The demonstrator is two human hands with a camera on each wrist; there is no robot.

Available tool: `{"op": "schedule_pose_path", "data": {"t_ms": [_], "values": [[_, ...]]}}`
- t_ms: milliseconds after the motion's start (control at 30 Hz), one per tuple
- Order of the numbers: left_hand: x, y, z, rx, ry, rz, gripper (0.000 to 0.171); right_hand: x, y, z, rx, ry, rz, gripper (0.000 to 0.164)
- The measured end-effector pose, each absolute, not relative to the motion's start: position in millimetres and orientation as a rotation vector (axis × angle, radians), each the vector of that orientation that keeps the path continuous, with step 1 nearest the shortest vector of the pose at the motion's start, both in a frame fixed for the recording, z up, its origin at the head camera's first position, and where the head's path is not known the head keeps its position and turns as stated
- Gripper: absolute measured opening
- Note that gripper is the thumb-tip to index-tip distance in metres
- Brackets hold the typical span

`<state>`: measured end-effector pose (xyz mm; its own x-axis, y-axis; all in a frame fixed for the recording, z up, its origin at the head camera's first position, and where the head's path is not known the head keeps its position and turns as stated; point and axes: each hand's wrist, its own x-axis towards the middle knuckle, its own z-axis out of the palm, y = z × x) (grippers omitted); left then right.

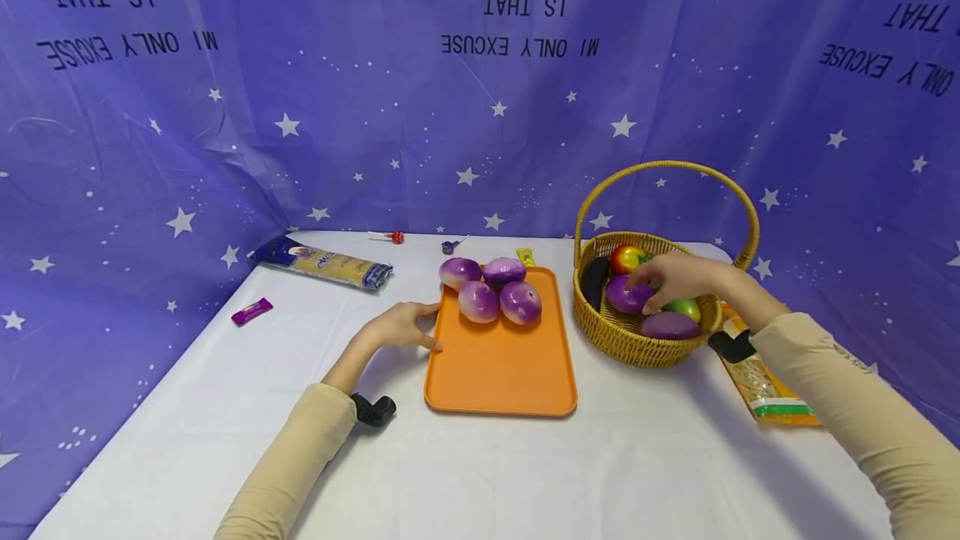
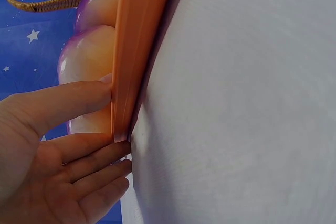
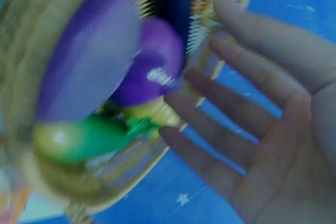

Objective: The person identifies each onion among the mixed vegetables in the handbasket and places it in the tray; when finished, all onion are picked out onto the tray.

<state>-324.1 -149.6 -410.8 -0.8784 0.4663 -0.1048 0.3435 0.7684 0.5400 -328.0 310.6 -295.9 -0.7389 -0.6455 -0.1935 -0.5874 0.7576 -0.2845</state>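
Right hand [image 1: 678,273] reached into basket [image 1: 637,352], fingers loose and spread, holding nothing, just beside round purple eggplant [image 1: 619,296]; could not tell if touching. Long dark eggplant [image 1: 595,280] lay left of it. Left hand [image 1: 399,326] touched left edge of orange tray [image 1: 502,373], fingers mostly straight. Four purple-white eggplants [image 1: 478,302] sat at tray's far end. Basket stood right of tray on white tabletop [image 1: 450,473].

Long packet [image 1: 324,263] left, purple sweet [image 1: 252,312] nearer, red lollipop [image 1: 397,237] beyond.
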Motion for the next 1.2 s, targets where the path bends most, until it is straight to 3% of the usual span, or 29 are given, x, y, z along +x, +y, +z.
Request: {"op": "schedule_pose_path", "data": {"t_ms": [333, 600, 900, 1200], "values": [[-325.5, -149.9, -412.0, 0.65, 2.739, 0.755, 0.084, -331.9, 327.9, -296.4, -0.804, 2.436, -0.195, 0.058], [-324.6, -150.1, -411.5, 0.663, 2.755, 0.748, 0.084, -331.5, 328.2, -299.1, -0.794, 2.402, -0.12, 0.058], [-325.6, -149.6, -413.3, 0.645, 2.736, 0.762, 0.084, -330.3, 326.8, -302.6, -0.787, 2.424, -0.085, 0.048], [-325.0, -150.4, -412.8, 0.638, 2.737, 0.768, 0.084, -331.7, 329.3, -307.7, -0.763, 2.418, -0.054, 0.058]]}}
